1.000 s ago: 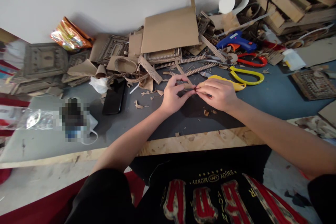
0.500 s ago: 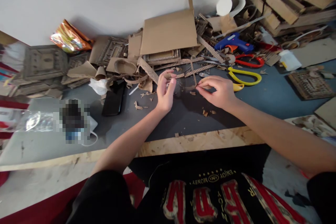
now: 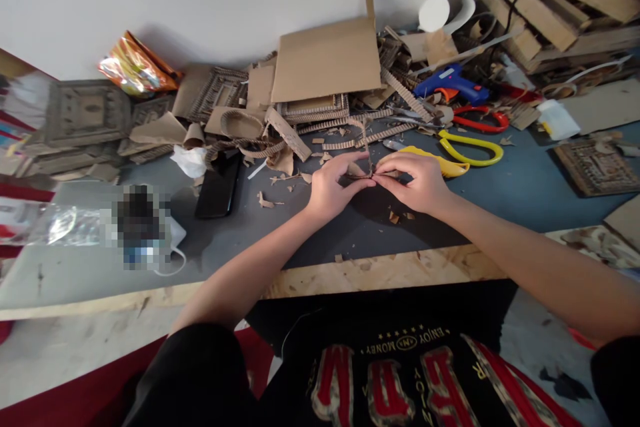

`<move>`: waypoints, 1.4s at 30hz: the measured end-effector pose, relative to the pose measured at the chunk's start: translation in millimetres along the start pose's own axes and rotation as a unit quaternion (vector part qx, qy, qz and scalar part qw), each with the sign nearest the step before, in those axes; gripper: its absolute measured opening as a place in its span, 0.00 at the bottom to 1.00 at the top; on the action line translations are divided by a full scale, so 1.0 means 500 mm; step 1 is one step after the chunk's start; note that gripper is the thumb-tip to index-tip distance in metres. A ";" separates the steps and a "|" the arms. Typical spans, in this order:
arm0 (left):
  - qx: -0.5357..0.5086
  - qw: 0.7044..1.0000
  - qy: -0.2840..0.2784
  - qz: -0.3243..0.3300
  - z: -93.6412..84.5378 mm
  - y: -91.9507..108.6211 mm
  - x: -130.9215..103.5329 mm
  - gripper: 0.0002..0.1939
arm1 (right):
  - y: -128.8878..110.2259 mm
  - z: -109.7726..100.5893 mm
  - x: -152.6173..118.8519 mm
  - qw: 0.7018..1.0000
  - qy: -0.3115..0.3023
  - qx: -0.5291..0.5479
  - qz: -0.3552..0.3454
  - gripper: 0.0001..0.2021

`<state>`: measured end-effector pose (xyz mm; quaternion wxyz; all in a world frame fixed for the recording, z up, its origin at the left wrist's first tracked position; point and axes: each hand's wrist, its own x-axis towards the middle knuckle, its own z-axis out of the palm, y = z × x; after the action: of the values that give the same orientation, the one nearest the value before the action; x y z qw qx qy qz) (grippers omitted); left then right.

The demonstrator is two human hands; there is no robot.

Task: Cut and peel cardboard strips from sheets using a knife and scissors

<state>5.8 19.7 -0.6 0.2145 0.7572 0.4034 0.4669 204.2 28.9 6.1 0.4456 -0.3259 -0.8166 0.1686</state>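
Note:
Between my fingertips is a thin brown cardboard strip, its free end curling up and away from me. My left hand pinches it from the left, thumb and forefinger pressed together. From the right, my right hand pinches the same strip, its fingertips touching or almost touching those of the left. Just beyond my hands lie ridged corrugated cardboard strips. A yellow-handled tool and a yellow curved piece lie close to my right hand.
Cardboard scraps and a large flat cardboard sheet crowd the table's back. To the right are a blue glue gun, red-handled scissors and a white bottle. A black phone lies left. The wooden table edge runs in front of me.
My left hand has moved right and closed on the strip beside my right fingertips; before, it was apart with its fingers loosely raised. The strip's free end now curls more to the left.

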 end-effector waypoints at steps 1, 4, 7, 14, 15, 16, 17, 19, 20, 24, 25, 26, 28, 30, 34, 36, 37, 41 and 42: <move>-0.002 1.000 -0.007 0.006 0.000 -0.001 0.001 0.12 | 0.000 -0.001 0.001 1.000 -0.001 -0.003 -0.001 0.04; 0.010 1.000 -0.001 0.021 0.002 -0.004 0.002 0.10 | 0.002 -0.001 0.002 1.000 -0.005 -0.004 -0.009 0.04; 0.052 0.998 0.035 0.030 0.004 -0.006 0.000 0.10 | 0.002 0.001 0.002 1.000 0.007 -0.007 -0.013 0.03; 0.067 0.996 0.055 0.023 0.010 -0.001 -0.007 0.11 | -0.006 0.002 0.002 0.999 0.027 -0.011 -0.034 0.03; 0.059 0.997 0.052 0.020 0.011 -0.001 -0.008 0.11 | -0.007 0.001 0.001 0.999 0.025 -0.008 -0.036 0.03; 0.048 0.998 0.047 0.016 0.011 0.000 -0.008 0.11 | -0.008 0.000 0.001 0.999 0.023 -0.005 -0.037 0.03; 0.032 0.999 0.039 0.011 0.011 0.000 -0.008 0.12 | -0.008 -0.002 0.001 0.999 0.020 -0.001 -0.039 0.03; -0.006 1.000 0.022 -0.005 0.011 -0.001 -0.008 0.14 | -0.008 -0.005 0.001 0.999 0.013 0.013 -0.036 0.04; -0.025 0.999 0.015 -0.016 0.011 -0.002 -0.007 0.14 | -0.007 -0.007 0.001 0.999 0.008 0.024 -0.033 0.04; -0.105 0.993 0.003 -0.053 0.010 -0.006 -0.003 0.17 | 0.001 -0.013 0.002 0.998 -0.013 0.063 -0.008 0.04; -0.124 0.990 -0.007 -0.063 0.010 -0.008 -0.001 0.18 | 0.003 -0.013 0.002 0.997 -0.023 0.068 -0.004 0.04; -0.139 0.987 -0.019 -0.074 0.010 -0.010 0.000 0.19 | 0.005 -0.014 0.003 0.997 -0.032 0.072 0.001 0.04; -0.160 0.982 -0.041 -0.093 0.010 -0.014 0.001 0.20 | 0.008 -0.014 0.004 0.996 -0.047 0.073 0.005 0.04; -0.177 0.978 -0.046 -0.100 0.011 -0.018 0.003 0.20 | 0.011 -0.015 0.006 0.995 -0.056 0.078 0.009 0.04; -0.224 0.969 -0.041 -0.094 0.008 -0.029 0.008 0.18 | 0.021 -0.021 0.013 0.977 -0.084 0.167 0.101 0.08; -0.242 0.964 -0.052 -0.094 0.006 -0.036 0.011 0.18 | 0.027 -0.027 0.016 0.954 -0.109 0.226 0.167 0.11; -0.248 0.962 -0.062 -0.098 0.005 -0.039 0.012 0.19 | 0.029 -0.029 0.017 0.943 -0.119 0.248 0.189 0.12; -0.256 0.954 -0.084 -0.129 0.001 -0.041 0.011 0.20 | 0.027 -0.036 0.016 0.946 -0.112 0.229 0.201 0.13; -0.244 0.956 -0.086 -0.135 0.000 -0.039 0.010 0.19 | 0.025 -0.037 0.015 0.954 -0.105 0.206 0.190 0.12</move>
<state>-1.2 35.0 -11.5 0.4876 0.6573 0.3556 0.4513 221.4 42.6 13.7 0.3747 -0.3565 -0.7293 0.4479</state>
